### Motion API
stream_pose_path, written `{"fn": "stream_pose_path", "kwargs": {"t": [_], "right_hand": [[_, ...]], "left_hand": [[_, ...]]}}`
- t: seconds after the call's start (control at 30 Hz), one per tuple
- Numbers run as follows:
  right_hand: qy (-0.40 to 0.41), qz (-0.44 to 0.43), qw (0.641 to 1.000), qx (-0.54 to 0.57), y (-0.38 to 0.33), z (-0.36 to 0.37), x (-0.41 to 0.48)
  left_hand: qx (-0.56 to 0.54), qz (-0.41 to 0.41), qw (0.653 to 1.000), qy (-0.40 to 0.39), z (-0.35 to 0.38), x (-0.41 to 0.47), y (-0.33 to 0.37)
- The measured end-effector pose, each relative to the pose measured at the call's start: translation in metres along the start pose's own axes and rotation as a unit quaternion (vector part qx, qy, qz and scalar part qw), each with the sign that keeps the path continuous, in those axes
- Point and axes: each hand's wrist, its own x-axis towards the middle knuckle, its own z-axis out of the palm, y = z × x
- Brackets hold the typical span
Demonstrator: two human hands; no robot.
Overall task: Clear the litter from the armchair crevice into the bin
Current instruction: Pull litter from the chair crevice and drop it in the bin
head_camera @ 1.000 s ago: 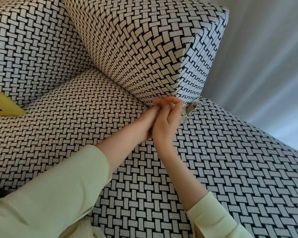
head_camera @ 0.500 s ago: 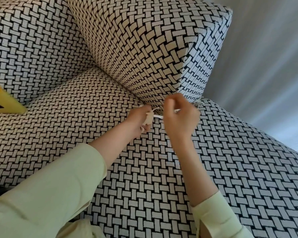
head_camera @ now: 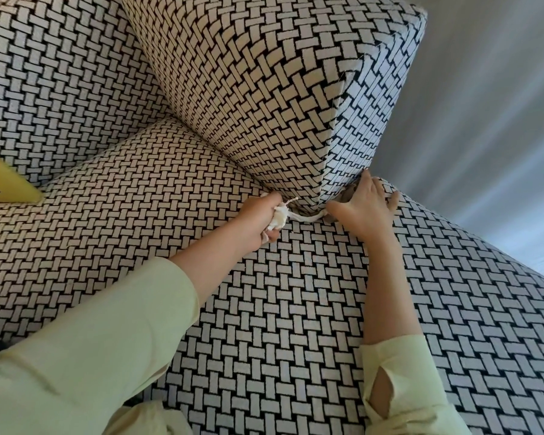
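The armchair [head_camera: 296,309] is covered in black-and-white woven fabric. My left hand [head_camera: 261,219] is shut on a crumpled white tissue [head_camera: 278,216] at the crevice where the armrest [head_camera: 264,89] meets the seat cushion. A twisted white strand [head_camera: 307,217] runs from that wad toward my right hand [head_camera: 363,208]. My right hand lies with fingers spread at the armrest's front corner, fingertips at a greyish scrap [head_camera: 349,194] wedged in the gap. Whether it grips the scrap is hidden. No bin is in view.
A yellow flat object [head_camera: 7,183] lies on the seat at the far left, against the backrest [head_camera: 60,83]. Grey floor [head_camera: 484,120] shows to the right of the armchair. Pale green sleeves cover both forearms.
My hands have moved apart. The left pulled a white tissue wad out of the crevice and stayed by it. The right opened and slid right to the armrest's front corner.
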Motion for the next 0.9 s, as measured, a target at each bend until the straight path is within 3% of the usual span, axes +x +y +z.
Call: {"fn": "stream_pose_path", "kwargs": {"t": [0.3,0.47,0.9], "right_hand": [[0.107,0.014,0.992,0.07,0.0,0.002,0.007],[0.124,0.014,0.989,0.083,-0.002,-0.001,0.005],[-0.037,-0.022,0.997,0.057,-0.018,-0.018,-0.013]], "left_hand": [[0.032,0.008,0.999,-0.004,0.006,0.004,0.0],[0.048,0.005,0.999,-0.012,0.013,0.003,-0.004],[0.057,-0.001,0.998,0.006,0.007,0.001,-0.001]]}}
